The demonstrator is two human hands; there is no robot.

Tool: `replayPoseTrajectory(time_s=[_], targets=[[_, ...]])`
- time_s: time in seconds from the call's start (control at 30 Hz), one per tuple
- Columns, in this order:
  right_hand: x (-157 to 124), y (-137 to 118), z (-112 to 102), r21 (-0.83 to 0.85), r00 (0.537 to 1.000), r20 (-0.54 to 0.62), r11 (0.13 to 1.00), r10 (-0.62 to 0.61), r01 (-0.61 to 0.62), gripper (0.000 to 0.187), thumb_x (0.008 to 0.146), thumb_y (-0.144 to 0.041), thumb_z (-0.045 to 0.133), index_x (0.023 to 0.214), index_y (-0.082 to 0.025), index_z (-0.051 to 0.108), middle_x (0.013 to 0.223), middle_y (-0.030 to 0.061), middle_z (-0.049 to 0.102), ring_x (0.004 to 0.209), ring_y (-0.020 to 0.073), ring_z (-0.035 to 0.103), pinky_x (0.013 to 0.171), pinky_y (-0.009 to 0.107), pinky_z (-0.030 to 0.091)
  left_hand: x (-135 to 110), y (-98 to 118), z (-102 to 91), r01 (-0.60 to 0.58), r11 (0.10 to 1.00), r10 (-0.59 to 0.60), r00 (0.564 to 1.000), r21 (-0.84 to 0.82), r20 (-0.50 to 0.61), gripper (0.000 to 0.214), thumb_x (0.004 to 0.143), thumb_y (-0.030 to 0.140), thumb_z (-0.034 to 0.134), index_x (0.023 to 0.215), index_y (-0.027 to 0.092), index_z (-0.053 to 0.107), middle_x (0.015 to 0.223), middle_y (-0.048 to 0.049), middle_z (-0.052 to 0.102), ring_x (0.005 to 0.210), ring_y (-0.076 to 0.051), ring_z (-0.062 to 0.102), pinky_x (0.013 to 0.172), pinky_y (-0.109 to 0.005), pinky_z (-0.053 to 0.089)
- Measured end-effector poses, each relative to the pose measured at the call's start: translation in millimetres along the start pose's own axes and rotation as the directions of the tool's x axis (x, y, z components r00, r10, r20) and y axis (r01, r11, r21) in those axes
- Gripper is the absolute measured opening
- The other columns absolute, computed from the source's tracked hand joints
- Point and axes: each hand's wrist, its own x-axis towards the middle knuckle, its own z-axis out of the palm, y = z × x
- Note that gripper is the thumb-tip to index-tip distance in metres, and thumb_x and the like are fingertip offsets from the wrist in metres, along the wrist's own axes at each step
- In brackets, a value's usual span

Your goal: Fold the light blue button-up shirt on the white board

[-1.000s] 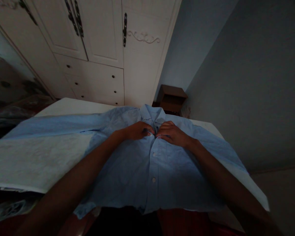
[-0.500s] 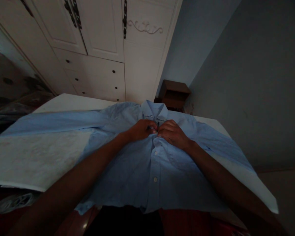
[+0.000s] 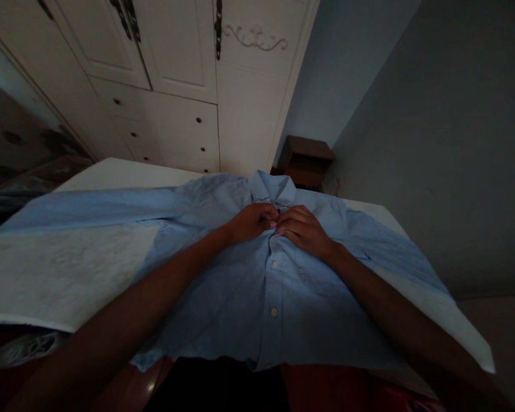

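Note:
A light blue button-up shirt (image 3: 240, 286) lies front-up on a white table (image 3: 68, 269), its collar toward the far edge and its sleeves spread to both sides. My left hand (image 3: 253, 221) and my right hand (image 3: 302, 229) meet at the top of the button placket just below the collar. Both hands have their fingers curled and pinch the shirt's front edges together there. Two white buttons show lower down the placket, closed. What lies between my fingertips is hidden.
A cream wardrobe (image 3: 175, 86) with doors and small drawers stands behind the table. A brown wooden bedside cabinet (image 3: 304, 163) sits in the corner by a grey wall (image 3: 433, 143). Dark patterned fabric (image 3: 26, 154) lies at the left.
The view has tilted a little, so the shirt sits slightly higher in the picture. My hands have stayed pinched together below the collar, with small finger movements only.

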Motion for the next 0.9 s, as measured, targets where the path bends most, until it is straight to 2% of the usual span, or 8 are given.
replayPoseTrajectory(time_s=[0.13, 0.23, 0.37, 0.5, 0.67, 0.77, 0.9], targets=[[-2, -1, 1, -0.02, 1.0, -0.031, 1.0, -0.005, 0.005, 0.016, 0.095, -0.028, 0.051, 0.086, -0.024, 0.062, 0.092, 0.003, 0.07, 0.088, 0.0176, 0.061, 0.083, 0.036, 0.043, -1, 1, 2.8, 0.033, 0.995, -0.035, 0.999, -0.094, -0.021, 0.012, 0.077, 0.016, 0.057, 0.088, 0.015, 0.06, 0.086, -0.004, 0.07, 0.084, -0.016, 0.066, 0.08, -0.03, 0.051], [-2, -2, 0, -0.008, 0.998, -0.061, 1.0, -0.03, 0.03, 0.013, 0.094, -0.026, 0.053, 0.085, -0.023, 0.061, 0.09, 0.0029, 0.071, 0.085, 0.0162, 0.063, 0.082, 0.035, 0.045, -4, 5, 2.5, 0.046, 0.995, -0.047, 0.999, -0.085, -0.009, 0.014, 0.077, 0.014, 0.056, 0.09, 0.015, 0.059, 0.089, -0.0058, 0.07, 0.088, -0.017, 0.067, 0.082, -0.03, 0.051], [-4, -4, -2, -0.016, 0.993, -0.097, 0.998, -0.069, 0.068, 0.008, 0.092, -0.024, 0.055, 0.088, -0.023, 0.062, 0.092, 0.0032, 0.073, 0.084, 0.0159, 0.066, 0.083, 0.035, 0.046, -9, 13, 1.2, 0.041, 0.999, -0.042, 0.999, -0.019, -0.034, 0.015, 0.078, 0.013, 0.056, 0.092, 0.018, 0.058, 0.09, -0.0034, 0.071, 0.089, -0.016, 0.067, 0.083, -0.03, 0.051], [-5, -7, -4, -0.056, 0.99, -0.128, 0.997, -0.058, 0.051, 0.005, 0.09, -0.023, 0.057, 0.087, -0.024, 0.061, 0.095, 0.003, 0.074, 0.084, 0.0165, 0.067, 0.084, 0.037, 0.048, -12, 21, 0.8, 0.059, 0.997, -0.052, 0.992, 0.052, -0.116, 0.008, 0.079, 0.02, 0.061, 0.084, 0.018, 0.056, 0.084, -0.0008, 0.068, 0.083, -0.015, 0.066, 0.077, -0.028, 0.049], [-7, -9, -4, -0.082, 0.981, -0.17, 0.993, -0.094, 0.081, 0.004, 0.087, -0.019, 0.06, 0.087, -0.023, 0.059, 0.098, 0.0045, 0.074, 0.086, 0.0176, 0.068, 0.083, 0.038, 0.049, -14, 26, 2.5, 0.1, 0.983, -0.062, 0.971, 0.156, -0.232, 0.016, 0.079, 0.027, 0.062, 0.073, 0.018, 0.05, 0.07, 0.0026, 0.06, 0.066, -0.012, 0.057, 0.063, -0.025, 0.043], [-6, -9, -4, -0.083, 0.978, -0.182, 0.993, -0.1, 0.086, 0.006, 0.086, -0.019, 0.062, 0.088, -0.024, 0.058, 0.096, 0.003, 0.074, 0.083, 0.0171, 0.068, 0.081, 0.037, 0.05, -14, 24, 3.3, 0.076, 0.987, -0.044, 0.973, 0.139, -0.225, 0.018, 0.08, 0.027, 0.062, 0.07, 0.018, 0.049, 0.068, 0.0034, 0.059, 0.064, -0.011, 0.055, 0.06, -0.024, 0.04], [-5, -10, -4, -0.087, 0.972, -0.192, 0.989, -0.137, 0.122, 0.011, 0.084, -0.016, 0.064, 0.09, -0.024, 0.057, 0.094, 0.0033, 0.074, 0.081, 0.0166, 0.069, 0.079, 0.036, 0.05, -14, 23, 2.7, 0.019, 0.992, 0.004, 0.984, 0.124, -0.179, 0.011, 0.081, 0.019, 0.059, 0.072, 0.017, 0.053, 0.071, 0.0027, 0.063, 0.069, -0.011, 0.059, 0.065, -0.023, 0.042]])
